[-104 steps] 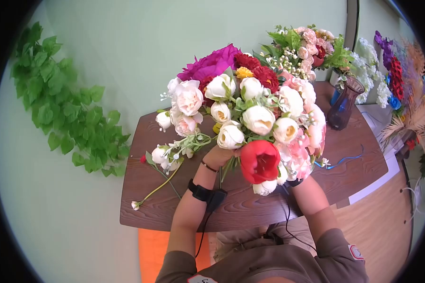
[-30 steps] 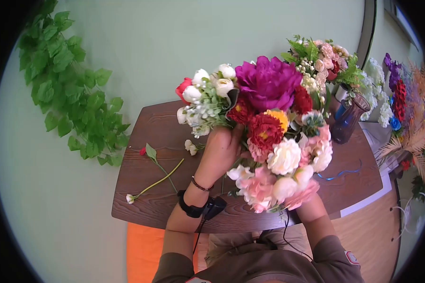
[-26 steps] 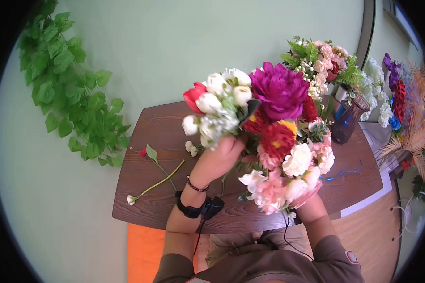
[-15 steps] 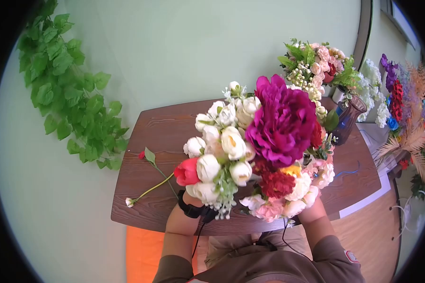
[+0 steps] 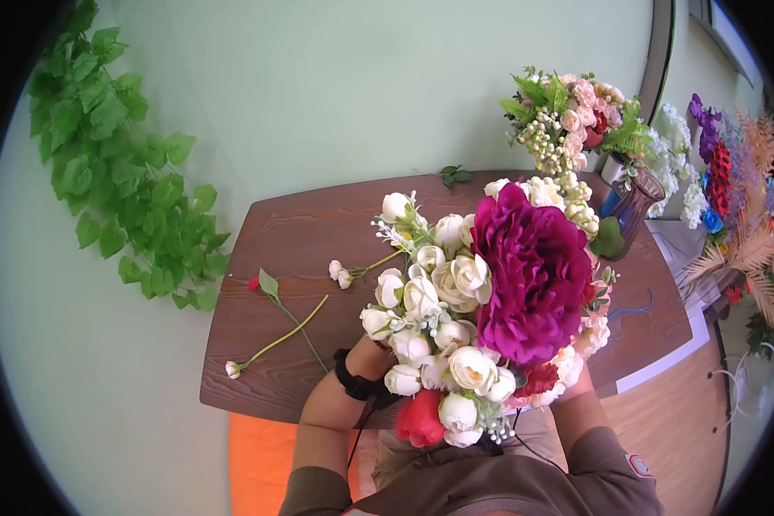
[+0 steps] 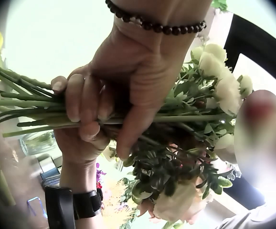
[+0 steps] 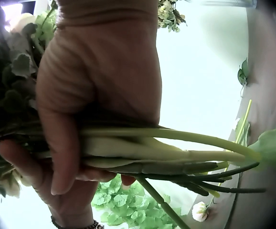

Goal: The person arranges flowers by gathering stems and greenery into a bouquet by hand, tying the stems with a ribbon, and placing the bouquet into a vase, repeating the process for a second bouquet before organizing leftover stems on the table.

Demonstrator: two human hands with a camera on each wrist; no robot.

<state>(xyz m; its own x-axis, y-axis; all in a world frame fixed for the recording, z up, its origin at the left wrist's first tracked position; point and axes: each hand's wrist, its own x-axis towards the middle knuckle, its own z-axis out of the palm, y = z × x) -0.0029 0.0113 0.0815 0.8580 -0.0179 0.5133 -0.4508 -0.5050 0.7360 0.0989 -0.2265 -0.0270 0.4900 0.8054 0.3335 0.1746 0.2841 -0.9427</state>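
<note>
A big bouquet of artificial flowers is held above the table, blooms facing up in the head view. A magenta peony dominates its right side, white ranunculus-like blooms fill the left, and a red tulip sits at the near edge. My left hand, with a beaded bracelet, curls its fingers round the green stems. Just beside it my right hand grips the same bundle, its thumb across the stems. From the head camera, flowers cover both hands.
On the wooden table lie a white-budded stem, a red-budded stem, a small white spray and a blue ribbon. A purple glass vase and another arrangement stand back right. Leafy vines hang left.
The bouquet has turned and tipped: the magenta peony came nearer and lower, the white blooms and red tulip swung toward the body. My left hand, visible a second ago, went behind the flowers.
</note>
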